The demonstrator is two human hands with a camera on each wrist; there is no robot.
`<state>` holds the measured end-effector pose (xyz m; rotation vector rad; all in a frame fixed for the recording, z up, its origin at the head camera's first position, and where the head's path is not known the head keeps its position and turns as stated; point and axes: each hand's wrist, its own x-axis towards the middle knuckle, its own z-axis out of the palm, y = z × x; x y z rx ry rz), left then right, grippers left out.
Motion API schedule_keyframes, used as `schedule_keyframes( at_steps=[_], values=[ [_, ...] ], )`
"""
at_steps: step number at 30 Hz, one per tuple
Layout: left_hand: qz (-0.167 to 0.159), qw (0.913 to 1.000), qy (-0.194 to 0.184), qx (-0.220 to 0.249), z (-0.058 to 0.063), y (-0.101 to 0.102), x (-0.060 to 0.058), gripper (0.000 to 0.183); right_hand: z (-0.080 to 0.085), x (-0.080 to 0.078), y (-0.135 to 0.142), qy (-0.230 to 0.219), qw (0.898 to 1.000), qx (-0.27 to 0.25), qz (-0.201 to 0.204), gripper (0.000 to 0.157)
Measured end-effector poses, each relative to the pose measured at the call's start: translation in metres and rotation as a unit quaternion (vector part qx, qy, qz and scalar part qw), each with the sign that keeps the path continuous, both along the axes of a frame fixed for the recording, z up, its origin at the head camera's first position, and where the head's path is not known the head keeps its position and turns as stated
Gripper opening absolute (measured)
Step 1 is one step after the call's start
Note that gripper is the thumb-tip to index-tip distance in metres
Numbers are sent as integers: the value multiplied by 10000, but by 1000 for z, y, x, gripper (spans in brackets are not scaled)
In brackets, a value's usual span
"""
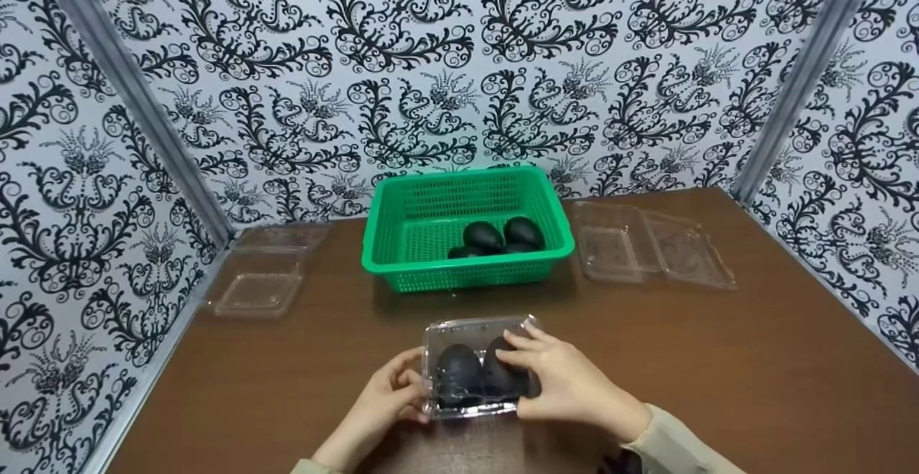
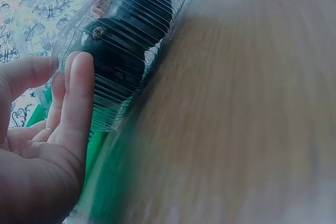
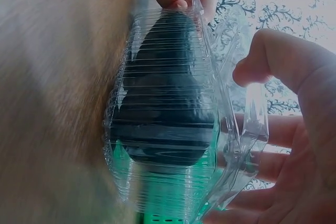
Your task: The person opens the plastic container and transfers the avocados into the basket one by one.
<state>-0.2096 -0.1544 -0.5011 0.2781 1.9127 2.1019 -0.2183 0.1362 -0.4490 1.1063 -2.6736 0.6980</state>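
A clear plastic clamshell box [image 1: 457, 327] with two dark avocados [image 1: 459, 372] inside lies near the front of the table. My left hand [image 1: 391, 390] holds its left side, the finger and thumb tips at the rim. Over the right part of the lid, my right hand [image 1: 567, 377] has its fingers spread on top and the thumb at the near edge. In the right wrist view the lid flap [image 3: 254, 111] stands a little apart from the ribbed base, between the thumb and fingers. The left wrist view shows a stem nub on one avocado [image 2: 113, 56].
Behind the box stands a green plastic basket [image 1: 467, 264] with several more avocados [image 1: 483, 236]. An opened clear clamshell [image 1: 258, 291] lies at the left, another opened clamshell [image 1: 617, 248] at the right. Patterned panels [image 1: 445, 64] enclose the brown table [image 1: 718, 359].
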Motion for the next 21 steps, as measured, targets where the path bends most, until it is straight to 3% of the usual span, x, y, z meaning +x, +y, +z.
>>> schedule_keyframes(
  at_steps=[12, 21],
  values=[
    [-46, 9997, -50, 230, -3, 0, 1, 68, -1, -1, -2, 145, 9998, 126, -30, 55],
    [-16, 9998, -3, 213, -1, 1, 2, 68, 16, -4, 2, -169, 9998, -115, 27, 54]
  ],
)
